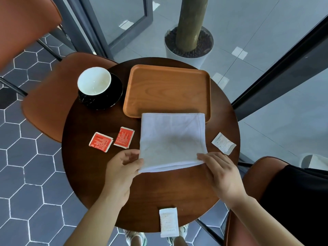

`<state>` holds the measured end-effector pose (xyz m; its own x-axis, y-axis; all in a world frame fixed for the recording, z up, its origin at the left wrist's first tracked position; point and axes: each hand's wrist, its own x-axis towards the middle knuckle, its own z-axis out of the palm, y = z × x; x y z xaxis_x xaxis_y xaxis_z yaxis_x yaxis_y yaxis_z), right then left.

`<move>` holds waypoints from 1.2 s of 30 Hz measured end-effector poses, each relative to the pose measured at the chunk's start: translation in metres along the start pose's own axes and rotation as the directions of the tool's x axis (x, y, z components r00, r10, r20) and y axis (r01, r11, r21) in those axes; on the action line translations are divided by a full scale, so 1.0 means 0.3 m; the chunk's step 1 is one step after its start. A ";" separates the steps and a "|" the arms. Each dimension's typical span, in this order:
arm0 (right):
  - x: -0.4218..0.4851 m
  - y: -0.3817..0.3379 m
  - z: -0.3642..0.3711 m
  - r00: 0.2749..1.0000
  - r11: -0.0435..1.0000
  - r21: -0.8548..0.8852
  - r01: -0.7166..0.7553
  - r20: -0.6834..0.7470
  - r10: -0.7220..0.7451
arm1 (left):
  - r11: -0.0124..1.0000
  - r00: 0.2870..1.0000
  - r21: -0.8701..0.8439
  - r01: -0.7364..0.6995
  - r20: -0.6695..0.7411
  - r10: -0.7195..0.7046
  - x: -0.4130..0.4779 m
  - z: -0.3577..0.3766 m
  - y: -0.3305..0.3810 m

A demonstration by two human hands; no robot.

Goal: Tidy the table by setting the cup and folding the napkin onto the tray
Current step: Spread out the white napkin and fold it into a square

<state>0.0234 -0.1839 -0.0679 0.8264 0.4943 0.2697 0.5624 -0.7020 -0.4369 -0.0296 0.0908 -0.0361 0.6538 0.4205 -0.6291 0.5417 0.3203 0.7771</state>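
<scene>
A white napkin, folded over once, lies on the round dark wooden table; its far edge overlaps the near rim of the orange wooden tray. My left hand pinches the napkin's near left corner. My right hand holds the near right corner, fingers laid over the fold. A white-lined cup stands on a black saucer at the table's far left, beside the tray.
Two red sachets lie left of the napkin. A white sachet lies to its right, another white sachet at the near edge. Brown chairs flank the table. A planter stands behind glass.
</scene>
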 end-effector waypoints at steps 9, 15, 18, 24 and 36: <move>0.027 -0.039 -0.005 0.987 0.984 0.082 -0.158 -0.013 0.160 | 0.458 0.730 0.587 -0.668 0.399 0.555 -0.014 -0.098 -0.038; 0.036 -0.061 -0.001 0.978 0.978 0.048 -0.201 -0.045 0.203 | 0.296 0.618 0.617 -0.729 0.409 0.671 0.031 -0.115 -0.029; 0.031 -0.060 -0.007 0.979 0.980 0.025 -0.200 -0.028 0.200 | 0.276 0.622 0.635 -0.721 0.418 0.663 0.035 -0.132 -0.043; -0.011 -0.071 -0.027 0.977 0.977 0.016 -0.211 -0.004 0.211 | 0.233 0.600 0.622 -0.747 0.483 0.638 0.013 -0.169 -0.083; -0.112 -0.137 -0.038 0.964 0.962 0.075 -0.263 -0.026 0.265 | 0.327 0.600 0.534 -0.779 0.487 0.635 -0.036 -0.215 -0.106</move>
<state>-0.0271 -0.1774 -0.0494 0.9465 0.2765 0.1665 0.3217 -0.7666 -0.5557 -0.0879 0.1308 -0.0527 0.9933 0.0427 0.1072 -0.0502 -0.6765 0.7347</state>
